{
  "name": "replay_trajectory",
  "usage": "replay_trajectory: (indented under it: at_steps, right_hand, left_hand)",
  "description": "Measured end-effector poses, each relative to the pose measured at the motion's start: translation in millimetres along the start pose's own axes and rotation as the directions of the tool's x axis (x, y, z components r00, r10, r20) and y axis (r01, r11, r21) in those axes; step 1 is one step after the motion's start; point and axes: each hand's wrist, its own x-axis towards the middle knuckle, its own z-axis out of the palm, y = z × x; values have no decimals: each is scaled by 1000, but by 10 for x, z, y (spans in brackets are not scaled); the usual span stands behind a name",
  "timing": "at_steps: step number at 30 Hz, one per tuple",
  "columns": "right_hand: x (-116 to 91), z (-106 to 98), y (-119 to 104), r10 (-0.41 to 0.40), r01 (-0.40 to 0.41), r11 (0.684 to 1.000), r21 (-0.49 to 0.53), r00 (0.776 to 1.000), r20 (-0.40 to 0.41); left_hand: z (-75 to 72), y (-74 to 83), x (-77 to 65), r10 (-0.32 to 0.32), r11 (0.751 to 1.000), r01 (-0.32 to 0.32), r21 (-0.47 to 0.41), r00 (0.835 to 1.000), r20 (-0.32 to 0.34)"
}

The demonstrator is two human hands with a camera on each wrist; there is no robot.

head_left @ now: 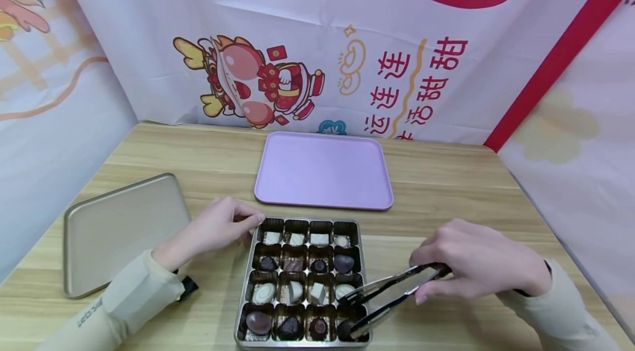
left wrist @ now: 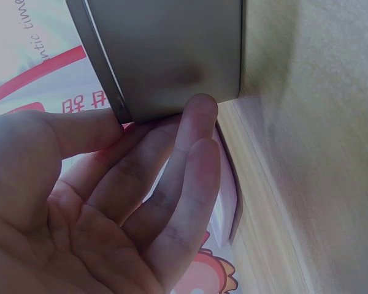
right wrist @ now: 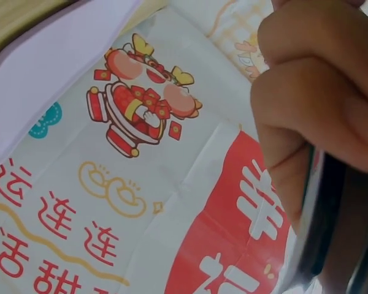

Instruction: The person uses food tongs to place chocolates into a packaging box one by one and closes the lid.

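Observation:
A metal tin of chocolates [head_left: 302, 344] sits on the table, its divided insert holding white and dark pieces. At its far left corner my left hand [head_left: 220, 227] grips the tin; the left wrist view has the thumb on the rim and fingertips against the tin's side [left wrist: 172, 55]. My right hand [head_left: 476, 260], to the right of the tin, holds tongs [head_left: 379, 313]. Their black tips are spread over the near right compartments, the lower tip overlapping a dark round chocolate [head_left: 345, 330]. In the right wrist view, part of the tongs [right wrist: 324, 226] shows beneath curled fingers.
A flat metal lid [head_left: 129, 230] lies on the left of the wooden table [head_left: 436, 169]. Beyond the tin is a purple tray [head_left: 324, 172]. Printed cloth [head_left: 297, 4] hangs along the table's back and sides.

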Motion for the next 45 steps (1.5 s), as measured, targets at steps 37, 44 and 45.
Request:
replay_trajectory:
  at_steps: [37, 44, 45]
  right_hand:
    - [48, 360, 1327, 520, -520, 846, 113, 853, 38]
    - [124, 416, 1558, 519, -518, 847, 121, 855, 30]
    - [134, 427, 1588, 528, -527, 842, 116, 849, 27]
  left_hand:
    - [-12, -11, -31, 15, 1000, -15, 18, 1000, -8]
    - [-3, -10, -11, 44, 999, -44, 26, 999, -8]
    - [-5, -8, -9, 48, 998, -48, 29, 999, -9]
